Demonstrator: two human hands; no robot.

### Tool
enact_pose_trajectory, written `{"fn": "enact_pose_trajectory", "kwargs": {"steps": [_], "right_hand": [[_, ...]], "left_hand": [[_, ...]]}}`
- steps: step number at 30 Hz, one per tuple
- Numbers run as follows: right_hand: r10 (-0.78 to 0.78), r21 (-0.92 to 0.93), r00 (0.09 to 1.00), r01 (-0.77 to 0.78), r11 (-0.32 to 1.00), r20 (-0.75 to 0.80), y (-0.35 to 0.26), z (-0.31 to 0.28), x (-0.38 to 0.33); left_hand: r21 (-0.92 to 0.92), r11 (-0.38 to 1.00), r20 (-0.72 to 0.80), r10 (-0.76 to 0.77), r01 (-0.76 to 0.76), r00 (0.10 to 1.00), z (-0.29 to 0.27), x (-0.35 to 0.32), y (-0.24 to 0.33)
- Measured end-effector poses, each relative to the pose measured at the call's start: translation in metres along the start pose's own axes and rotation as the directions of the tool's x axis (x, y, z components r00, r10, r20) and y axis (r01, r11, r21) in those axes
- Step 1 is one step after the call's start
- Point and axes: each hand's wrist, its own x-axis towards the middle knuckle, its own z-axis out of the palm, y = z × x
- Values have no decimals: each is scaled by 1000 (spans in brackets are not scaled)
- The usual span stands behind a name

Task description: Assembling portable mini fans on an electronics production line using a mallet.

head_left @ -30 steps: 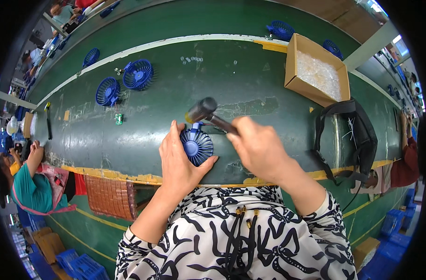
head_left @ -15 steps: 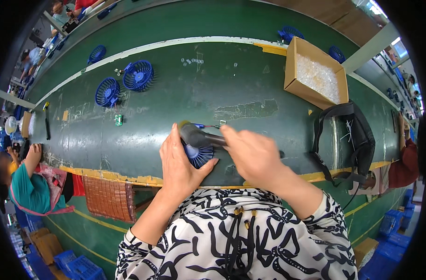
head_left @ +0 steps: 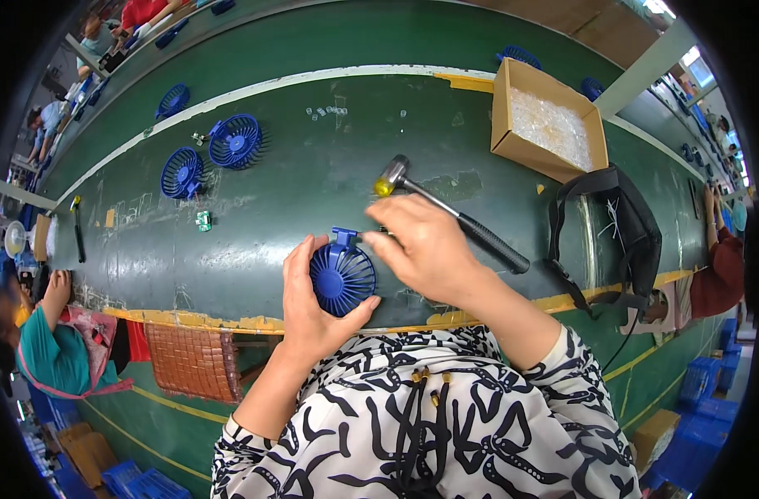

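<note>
My left hand (head_left: pixel 317 303) is wrapped round a round blue fan cage (head_left: pixel 343 281) with radial slats, thumb on its near right rim and fingers along its left side. The cage rests near the front of the green bench, its short stem pointing away from me. Just right of that stem is my right hand (head_left: pixel 433 249), with thumb and fingers apart and no tool in it. Beyond the right hand lies a hammer (head_left: pixel 489 240) with a yellow face on its head and a black grip. What is directly behind the right fingers is hidden.
Two more blue fan cages (head_left: pixel 234 141) lie at the left, with a small green circuit board (head_left: pixel 204 220) nearer. Small clear pieces (head_left: pixel 336 111) sit farther back. At right stand a cardboard box (head_left: pixel 525 158) of clear bits and a black bag (head_left: pixel 639 237). Co-workers sit at both sides.
The hammer has left my right hand and now lies on the bench. That hand has drawn closer to the cage's stem. The cage, still in my left hand, now shows its slatted face.
</note>
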Motion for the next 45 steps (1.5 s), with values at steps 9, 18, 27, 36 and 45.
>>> {"fn": "enact_pose_trajectory", "kwargs": {"steps": [9,18,27,36,45], "right_hand": [[154,165,983,-169,972,100,0,17,-1],[303,430,902,-415,802,307,26,12,2],[309,521,930,-367,771,199,44,7,5],[276,463,930,-360,810,241,44,3,8],[323,603,908,-419,678,268,44,3,7]], "left_hand": [[9,1000,-15,19,-19,1000,2,0,3],[-81,995,72,68,-62,995,12,26,10],[-52,976,-211,-217,211,953,22,136,-68],[286,937,-324,-104,202,940,42,194,-102],[-221,917,-301,-389,333,871,34,170,-83]]}}
